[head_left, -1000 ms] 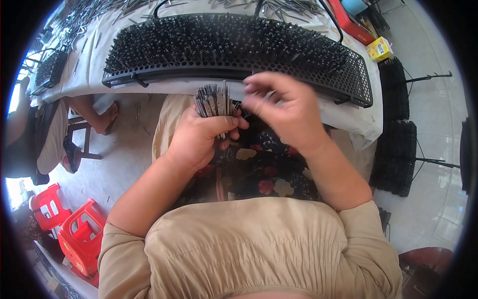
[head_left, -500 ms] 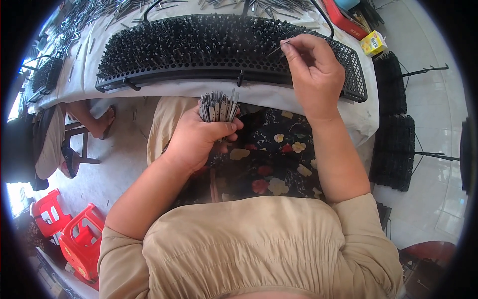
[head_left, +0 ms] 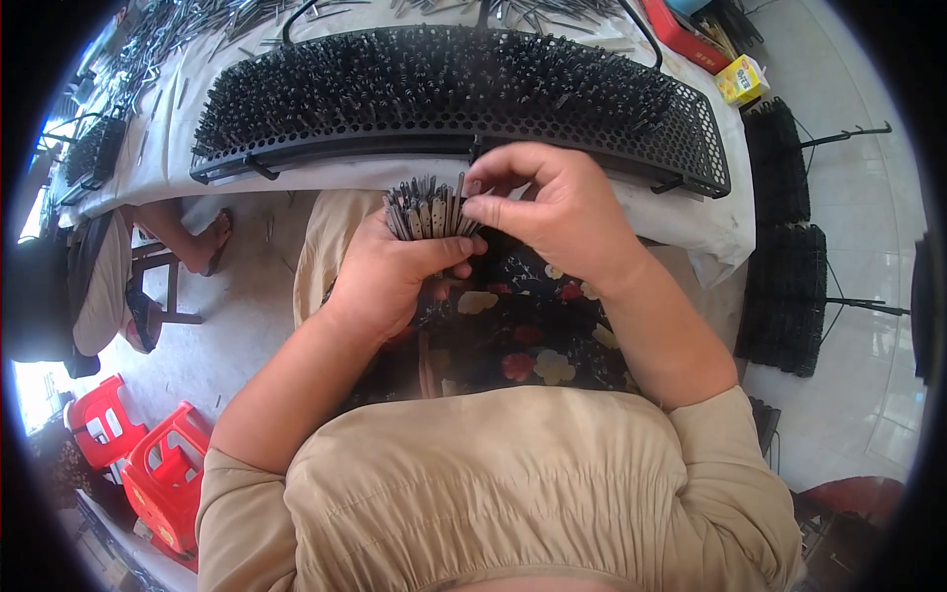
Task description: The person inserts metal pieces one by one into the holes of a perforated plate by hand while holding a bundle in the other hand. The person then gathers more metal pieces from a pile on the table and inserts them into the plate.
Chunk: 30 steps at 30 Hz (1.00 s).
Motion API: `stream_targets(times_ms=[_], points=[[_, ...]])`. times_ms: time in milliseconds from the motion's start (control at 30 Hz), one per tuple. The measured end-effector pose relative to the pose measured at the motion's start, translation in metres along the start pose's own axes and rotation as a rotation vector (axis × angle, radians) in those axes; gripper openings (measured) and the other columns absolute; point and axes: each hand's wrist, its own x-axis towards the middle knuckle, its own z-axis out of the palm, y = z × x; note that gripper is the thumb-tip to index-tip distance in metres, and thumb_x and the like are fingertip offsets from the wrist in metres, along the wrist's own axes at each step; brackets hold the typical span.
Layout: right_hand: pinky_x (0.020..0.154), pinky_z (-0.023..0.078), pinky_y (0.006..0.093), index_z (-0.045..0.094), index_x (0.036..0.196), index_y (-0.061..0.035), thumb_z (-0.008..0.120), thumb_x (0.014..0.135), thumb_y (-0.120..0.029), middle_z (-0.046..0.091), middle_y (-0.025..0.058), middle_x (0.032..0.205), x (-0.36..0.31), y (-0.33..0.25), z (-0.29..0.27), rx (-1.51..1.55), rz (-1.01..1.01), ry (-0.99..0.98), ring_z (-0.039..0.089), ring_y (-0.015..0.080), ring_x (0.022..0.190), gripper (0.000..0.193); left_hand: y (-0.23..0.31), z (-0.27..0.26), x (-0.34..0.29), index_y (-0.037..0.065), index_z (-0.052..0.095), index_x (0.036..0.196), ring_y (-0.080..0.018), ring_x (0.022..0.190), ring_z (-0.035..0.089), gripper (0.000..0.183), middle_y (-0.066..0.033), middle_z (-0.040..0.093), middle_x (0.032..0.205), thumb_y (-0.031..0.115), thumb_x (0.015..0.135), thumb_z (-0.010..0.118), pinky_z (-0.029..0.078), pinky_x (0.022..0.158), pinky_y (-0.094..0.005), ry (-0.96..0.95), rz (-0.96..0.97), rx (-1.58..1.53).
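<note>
My left hand [head_left: 380,276] is wrapped round an upright bundle of slim grey metal strips [head_left: 419,212], some with small holes, held above my lap. At the bundle's right edge is my right hand [head_left: 557,212], its thumb and forefinger pinched at a taller metal strip [head_left: 460,187]. Beyond both hands, a long black perforated rack [head_left: 493,128] stands on the table. Dense rows of dark strips [head_left: 414,79] stand upright in its holes, while bare holes show along its front and right end.
Loose strips lie scattered over the white-covered table [head_left: 326,178] behind the rack. A red box [head_left: 691,39] and yellow carton [head_left: 740,79] sit at the far right. More black racks [head_left: 784,296] stand on the right. Red stools [head_left: 163,474] and another person's leg [head_left: 182,237] are at left.
My right hand has come from the rack's right part down and left to the bundle. The thin strip it held over the rack has left its fingers. My left hand has barely moved.
</note>
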Motion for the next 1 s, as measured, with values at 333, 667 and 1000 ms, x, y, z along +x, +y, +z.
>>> stream_targets(times_ms=[333,667,1000], points=[[0.062,0.051,0.0259,0.064,0.093,-0.0046,0.075,0.083,-0.009,0.072,0.0063,0.083,0.035,0.014,-0.045,-0.219,-0.412,0.636,0.067,0.0149,0.07,0.015,0.003,0.01,0.003,0.0,0.065,0.098,-0.0156,0.07,0.062,0.015,-0.0109,0.069,0.088,-0.001,0.083,0.066,0.044,0.048,-0.0257,0.03,-0.088,0.046],[0.077,0.048,0.0396,0.072,0.085,-0.0081,0.075,0.071,-0.007,0.067,0.0048,0.082,0.037,0.017,-0.043,-0.95,-0.822,0.605,0.059,0.027,0.079,0.015,0.002,0.015,0.004,-0.001,0.064,0.099,-0.0173,0.072,0.063,0.018,-0.0118,0.069,0.089,-0.002,0.082,0.063,0.047,0.051,-0.0267,0.033,-0.085,0.015],[0.066,0.048,0.0183,0.068,0.103,0.002,0.072,0.084,-0.002,0.071,0.0064,0.09,0.003,0.003,-0.022,0.124,0.055,-0.067,0.061,0.0065,0.076,0.019,0.002,0.012,0.002,0.0,0.064,0.103,-0.0125,0.072,0.063,0.02,-0.0086,0.071,0.091,-0.002,0.083,0.062,0.048,0.052,-0.0258,-0.081,-0.088,0.012]])
